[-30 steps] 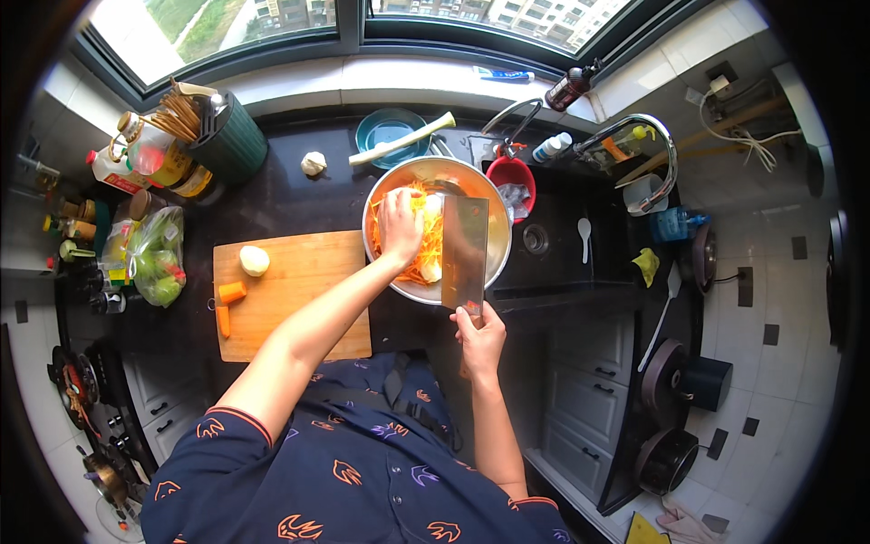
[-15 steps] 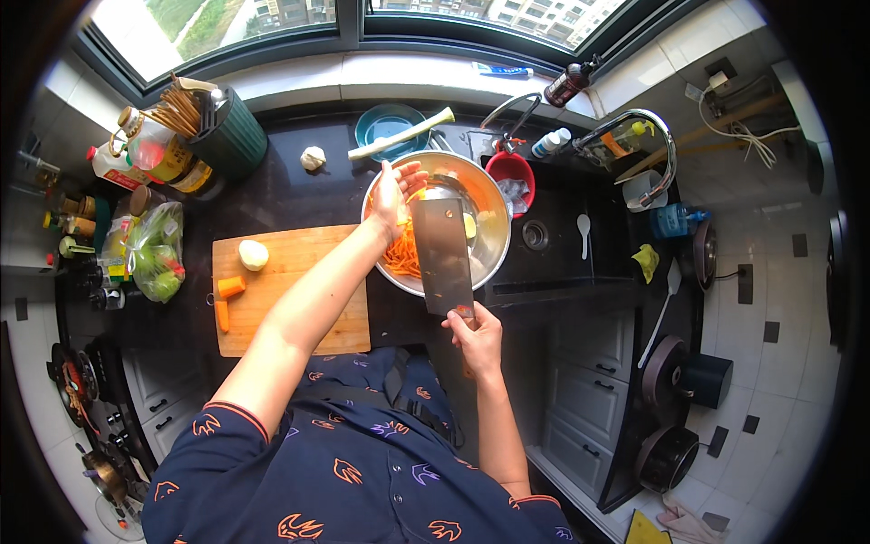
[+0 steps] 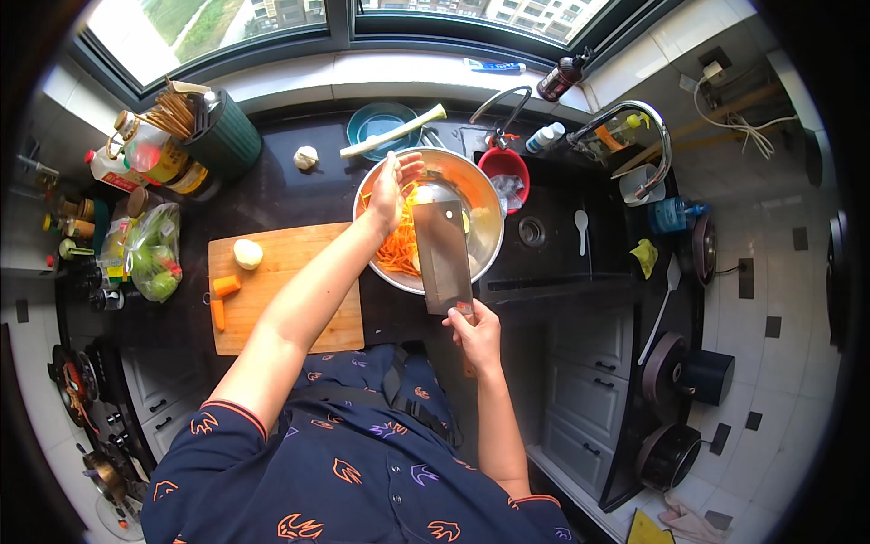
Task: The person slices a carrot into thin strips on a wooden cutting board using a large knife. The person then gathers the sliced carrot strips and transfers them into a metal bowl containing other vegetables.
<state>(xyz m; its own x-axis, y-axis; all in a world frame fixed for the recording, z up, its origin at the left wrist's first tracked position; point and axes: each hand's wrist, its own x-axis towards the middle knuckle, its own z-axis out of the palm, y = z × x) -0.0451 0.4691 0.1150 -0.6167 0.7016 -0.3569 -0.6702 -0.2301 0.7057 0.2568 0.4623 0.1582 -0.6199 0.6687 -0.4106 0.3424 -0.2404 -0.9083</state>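
My right hand (image 3: 478,335) grips the handle of a cleaver (image 3: 444,258), whose broad blade points away from me over a large metal bowl (image 3: 490,238). Orange carrot shreds (image 3: 397,251) lie in the bowl's left part, partly covered by the blade. Above the bowl's left side, my left hand (image 3: 390,195) is open, palm turned toward the blade and fingers stretched out. On the wooden cutting board (image 3: 313,317), under my left forearm, rest a peeled, pale round vegetable (image 3: 247,254) and two carrot pieces (image 3: 227,286).
A long pale-green stalk (image 3: 394,132) lies across a teal bowl (image 3: 373,118) behind the metal one. To the right are a red container (image 3: 504,170), a sink drain (image 3: 532,233) and a white spoon (image 3: 582,232). A garlic bulb (image 3: 305,158) and bagged vegetables (image 3: 156,254) sit left.
The counter and bowl appear slightly farther left in the picture. My left hand has shifted slightly left with them, while the cleaver stays nearly in place; a little more shredded carrot shows beside the blade.
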